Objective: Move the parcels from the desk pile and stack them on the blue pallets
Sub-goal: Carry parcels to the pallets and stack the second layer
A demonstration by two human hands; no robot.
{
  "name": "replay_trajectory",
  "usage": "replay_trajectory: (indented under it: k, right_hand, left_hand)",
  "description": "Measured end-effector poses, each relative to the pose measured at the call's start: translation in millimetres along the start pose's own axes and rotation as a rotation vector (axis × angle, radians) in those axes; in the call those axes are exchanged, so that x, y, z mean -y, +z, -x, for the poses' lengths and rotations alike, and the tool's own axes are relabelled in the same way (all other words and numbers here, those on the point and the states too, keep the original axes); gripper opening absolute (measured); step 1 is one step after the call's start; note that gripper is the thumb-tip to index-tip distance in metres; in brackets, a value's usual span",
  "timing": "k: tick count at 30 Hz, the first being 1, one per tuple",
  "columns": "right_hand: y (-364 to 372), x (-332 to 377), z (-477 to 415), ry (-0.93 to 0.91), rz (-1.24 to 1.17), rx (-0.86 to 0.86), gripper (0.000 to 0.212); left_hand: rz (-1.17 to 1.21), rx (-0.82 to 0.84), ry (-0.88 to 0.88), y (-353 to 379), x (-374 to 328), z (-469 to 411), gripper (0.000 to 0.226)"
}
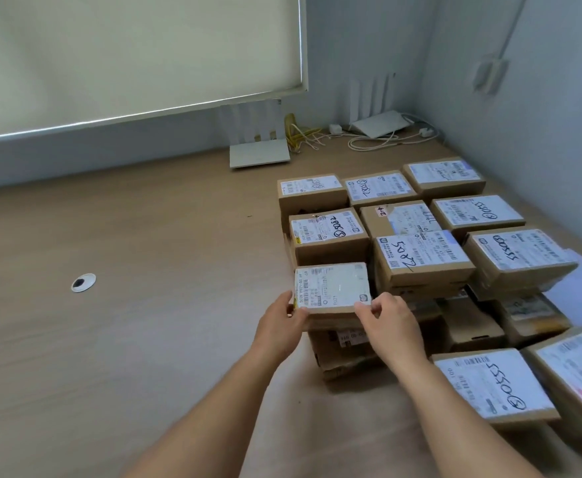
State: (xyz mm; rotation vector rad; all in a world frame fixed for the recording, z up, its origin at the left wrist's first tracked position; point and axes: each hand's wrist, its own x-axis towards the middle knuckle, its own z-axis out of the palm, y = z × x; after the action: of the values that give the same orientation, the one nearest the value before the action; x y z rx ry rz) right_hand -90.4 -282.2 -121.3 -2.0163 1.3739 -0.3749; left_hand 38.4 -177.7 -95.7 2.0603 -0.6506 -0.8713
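Note:
A pile of several brown cardboard parcels (424,257) with white shipping labels covers the right part of the wooden desk (144,270). At the pile's near left corner sits a small parcel (332,288) on top of another box. My left hand (284,320) grips its near left corner, thumb on the top edge. My right hand (387,317) pinches its near right corner. No blue pallet is in view.
Two white routers (260,153) (381,124) with yellow and white cables (303,134) stand at the desk's back edge. A round cable hole (83,282) lies in the desk at left. Walls close in behind and on the right; a roller blind (127,53) hangs at the back.

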Motion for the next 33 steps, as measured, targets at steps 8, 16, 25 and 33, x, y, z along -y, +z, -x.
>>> replay_trajectory:
  k: [8,16,25,33]
  right_hand:
    - [-3.6,-9.7,-1.7,-0.001,-0.269,0.195,0.054]
    - [-4.6,-12.4,7.5,-0.145,-0.356,0.317,0.064]
    - [10.1,4.2,21.8,-0.260,-0.363,0.339,0.082]
    - [36.1,51.7,57.3,-0.428,-0.359,0.365,0.079]
  left_hand:
    - [0.090,0.035,-0.006,8.1,5.0,6.1,0.048]
    - [0.037,0.013,0.093,8.7,12.4,10.2,0.043]
    - [0.062,-0.061,0.128,-23.0,39.8,38.1,0.059]
    - [0.045,-0.232,0.194,-80.9,77.5,79.2,0.062]
